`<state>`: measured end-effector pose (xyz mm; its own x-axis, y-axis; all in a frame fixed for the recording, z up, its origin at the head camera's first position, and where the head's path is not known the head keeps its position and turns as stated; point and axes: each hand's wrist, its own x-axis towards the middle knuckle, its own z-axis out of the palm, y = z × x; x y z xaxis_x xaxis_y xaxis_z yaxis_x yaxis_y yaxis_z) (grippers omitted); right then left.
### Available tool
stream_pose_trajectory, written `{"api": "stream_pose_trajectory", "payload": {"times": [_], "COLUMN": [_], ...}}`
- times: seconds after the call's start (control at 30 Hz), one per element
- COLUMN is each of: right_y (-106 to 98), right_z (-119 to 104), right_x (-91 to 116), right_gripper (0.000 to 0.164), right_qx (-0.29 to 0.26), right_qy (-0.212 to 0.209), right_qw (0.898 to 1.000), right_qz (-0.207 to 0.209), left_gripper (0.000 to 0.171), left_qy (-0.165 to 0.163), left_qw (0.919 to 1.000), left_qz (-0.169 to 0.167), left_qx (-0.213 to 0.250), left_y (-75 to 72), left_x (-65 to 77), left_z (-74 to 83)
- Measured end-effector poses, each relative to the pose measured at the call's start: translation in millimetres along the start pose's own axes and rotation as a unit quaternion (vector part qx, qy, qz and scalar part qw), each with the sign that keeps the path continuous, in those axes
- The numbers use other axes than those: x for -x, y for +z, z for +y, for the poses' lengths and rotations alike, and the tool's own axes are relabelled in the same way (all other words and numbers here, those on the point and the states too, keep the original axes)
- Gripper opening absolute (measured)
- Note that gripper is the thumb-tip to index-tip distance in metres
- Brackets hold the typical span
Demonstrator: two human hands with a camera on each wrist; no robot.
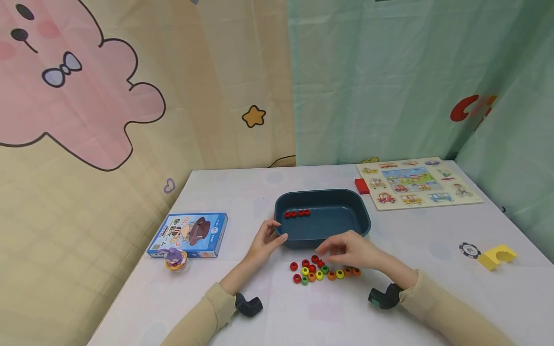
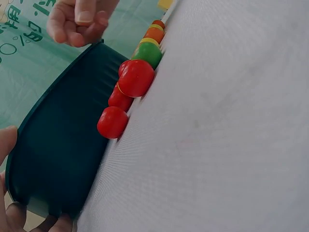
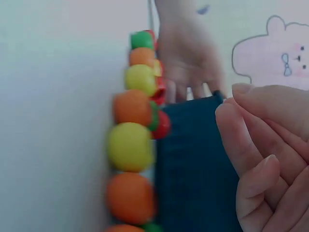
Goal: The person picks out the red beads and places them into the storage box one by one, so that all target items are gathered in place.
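In the head view, your left hand (image 1: pixel 265 240) held the left end of a dark teal, rounded rectangular tray (image 1: pixel 337 218), its thumb and fingers around the near left corner. Your right hand (image 1: pixel 352 250) was above the right part of a cluster of round red, yellow, green and orange beads (image 1: pixel 319 275), which lay on the white worktop (image 1: pixel 320 317) just near of the tray. Inside the tray, towards its left end, four round red beads (image 1: pixel 300 213) sat in a row. At left, a purple-topped toy figure (image 1: pixel 174 257) stood by the near edge of a flat blue printed box (image 1: pixel 188 234). At far right lay a picture puzzle board (image 1: pixel 413 181) beside a small red block (image 1: pixel 361 186); nearer, a yellow arched block (image 1: pixel 491 259) adjoined a round white-and-dark chip (image 1: pixel 469 250).

In the left wrist view, your left thumb rested at the tray's rim, with fingers bent against its end; loose beads lined its near side.

In the right wrist view, your right thumb and forefinger tips were narrowly apart, fingers loosely bent, holding nothing visible.
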<state>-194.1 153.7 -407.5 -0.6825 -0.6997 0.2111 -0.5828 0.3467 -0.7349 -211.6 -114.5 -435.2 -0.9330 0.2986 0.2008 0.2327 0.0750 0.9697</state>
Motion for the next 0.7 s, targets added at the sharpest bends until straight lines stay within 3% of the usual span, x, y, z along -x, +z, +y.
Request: {"api": "stream_pose_trajectory", "payload": {"times": [0.27,0.47,0.7], "right_y": [26.4,33.1,38.8], "right_z": [18.0,25.6,28.9], "right_x": [4.5,5.6,3.6], "right_gripper": [0.022,0.022,0.027], "right_qx": [0.029,0.048,0.083], "right_qy": [0.036,0.048,0.066], "right_qw": [0.998,0.995,0.991], "right_qz": [0.037,0.074,0.086], "left_gripper": [0.042,0.041,0.043], "left_qy": [-0.005,-0.004,0.001], "left_qw": [1.0,1.0,1.0], "left_qz": [-0.004,-0.004,-0.006], "left_qx": [0.003,0.005,0.004], "left_y": [0.9,1.1,-0.4], "left_x": [-0.3,-0.4,0.2], "left_z": [-0.8,0.5,0.2]}}
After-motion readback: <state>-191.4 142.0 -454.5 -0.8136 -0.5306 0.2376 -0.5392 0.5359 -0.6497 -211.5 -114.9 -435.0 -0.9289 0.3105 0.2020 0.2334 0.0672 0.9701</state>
